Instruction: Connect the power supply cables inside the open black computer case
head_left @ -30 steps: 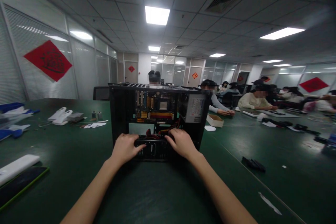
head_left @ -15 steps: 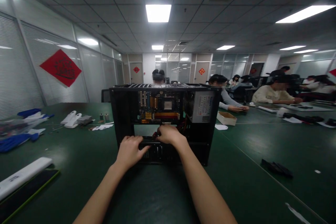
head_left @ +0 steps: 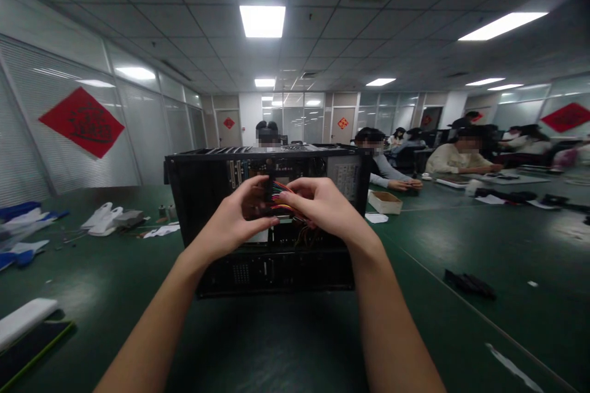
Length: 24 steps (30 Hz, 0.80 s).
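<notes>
A black computer case (head_left: pixel 184 196) stands on the green table with its open side facing me. Its power supply (head_left: pixel 345 178) sits at the upper right, and part of the motherboard shows behind my hands. My right hand (head_left: pixel 322 204) is closed round a bundle of coloured cables (head_left: pixel 280 188) in front of the motherboard. Just left of the bundle, my left hand (head_left: pixel 244 212) has its thumb and fingers apart, the fingertips close to the cables; no held thing shows in it.
On the green table (head_left: pixel 276 344) lie a white bar (head_left: pixel 27 321) at left, white and grey items (head_left: pixel 104 219) behind it, and a black item (head_left: pixel 470 284) at right. A small open box (head_left: pixel 385 202) stands right of the case. People sit beyond.
Both hands have risen from the lower bay to the motherboard's height. The right hand has brought up a bundle of coloured cables. The view has shifted, and the case appears further left.
</notes>
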### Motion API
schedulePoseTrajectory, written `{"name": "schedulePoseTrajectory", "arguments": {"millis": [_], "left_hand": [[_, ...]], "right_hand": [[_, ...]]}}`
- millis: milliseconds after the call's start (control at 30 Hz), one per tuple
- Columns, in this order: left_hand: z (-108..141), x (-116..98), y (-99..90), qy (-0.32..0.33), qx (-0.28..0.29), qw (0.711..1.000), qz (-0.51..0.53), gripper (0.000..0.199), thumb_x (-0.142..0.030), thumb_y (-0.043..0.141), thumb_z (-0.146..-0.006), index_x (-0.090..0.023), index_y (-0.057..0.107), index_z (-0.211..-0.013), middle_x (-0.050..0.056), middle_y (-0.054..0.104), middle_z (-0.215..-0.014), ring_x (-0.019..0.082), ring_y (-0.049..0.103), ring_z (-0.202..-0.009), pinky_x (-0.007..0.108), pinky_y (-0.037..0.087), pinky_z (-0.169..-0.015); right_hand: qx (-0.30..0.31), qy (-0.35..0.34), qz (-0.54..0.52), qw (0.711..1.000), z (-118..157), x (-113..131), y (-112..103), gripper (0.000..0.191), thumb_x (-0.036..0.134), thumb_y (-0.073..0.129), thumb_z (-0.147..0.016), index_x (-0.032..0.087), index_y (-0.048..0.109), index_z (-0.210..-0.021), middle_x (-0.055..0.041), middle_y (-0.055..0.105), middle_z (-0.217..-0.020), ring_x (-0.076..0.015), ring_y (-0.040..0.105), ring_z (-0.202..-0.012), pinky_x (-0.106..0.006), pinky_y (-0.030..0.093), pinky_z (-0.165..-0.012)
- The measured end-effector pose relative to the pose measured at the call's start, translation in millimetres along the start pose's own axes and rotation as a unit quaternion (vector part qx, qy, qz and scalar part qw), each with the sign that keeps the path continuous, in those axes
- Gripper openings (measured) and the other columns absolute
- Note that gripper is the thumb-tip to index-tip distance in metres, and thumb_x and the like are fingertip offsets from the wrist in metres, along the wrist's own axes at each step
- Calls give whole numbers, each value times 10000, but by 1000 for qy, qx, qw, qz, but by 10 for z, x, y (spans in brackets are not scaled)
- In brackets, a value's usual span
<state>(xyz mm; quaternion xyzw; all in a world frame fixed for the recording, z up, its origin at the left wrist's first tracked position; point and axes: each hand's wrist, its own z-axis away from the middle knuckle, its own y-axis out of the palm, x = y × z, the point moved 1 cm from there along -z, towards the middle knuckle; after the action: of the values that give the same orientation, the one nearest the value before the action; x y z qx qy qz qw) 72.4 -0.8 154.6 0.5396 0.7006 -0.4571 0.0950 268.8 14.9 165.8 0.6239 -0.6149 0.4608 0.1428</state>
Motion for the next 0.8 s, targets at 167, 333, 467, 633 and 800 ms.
{"name": "schedulePoseTrajectory", "arguments": {"millis": [167,333,467,633,800], "left_hand": [[-39,-183,83,29,3,999,31,673,-334,729,-779,-235,445,-1381,78,640,-1113,213,658,-935,371,558,-842],[28,-232,149,43,19,999,18,581,-329,680,-826,-215,462,-1352,29,665,-898,175,651,-792,311,552,-736],[59,-308,143,58,22,998,-32,541,-304,672,-831,-219,478,-1329,-7,649,-801,147,624,-712,255,513,-655],[104,-351,63,73,18,992,-101,504,-281,674,-818,-234,517,-1295,-34,613,-745,128,595,-669,227,456,-598],[132,-334,-26,73,29,996,-49,526,-282,665,-824,-221,486,-1314,-37,571,-734,121,564,-658,228,456,-602]], "right_hand": [[12,26,1,1000,159,165,-110,336,453,615,-871,134,678,-957,22,558,-608,-80,483,-461,-172,353,-381],[20,27,51,998,230,239,-107,310,435,559,-907,142,643,-848,18,553,-589,-90,513,-476,-180,377,-411],[18,7,100,995,271,300,-76,295,405,521,-935,159,633,-817,18,553,-577,-95,516,-487,-191,364,-431],[43,11,106,993,275,322,-7,232,365,547,-924,155,641,-899,11,595,-672,-99,536,-547,-201,394,-483],[68,23,23,997,243,314,30,310,411,580,-904,137,660,-1028,-14,620,-739,-114,555,-600,-211,427,-511]]}}
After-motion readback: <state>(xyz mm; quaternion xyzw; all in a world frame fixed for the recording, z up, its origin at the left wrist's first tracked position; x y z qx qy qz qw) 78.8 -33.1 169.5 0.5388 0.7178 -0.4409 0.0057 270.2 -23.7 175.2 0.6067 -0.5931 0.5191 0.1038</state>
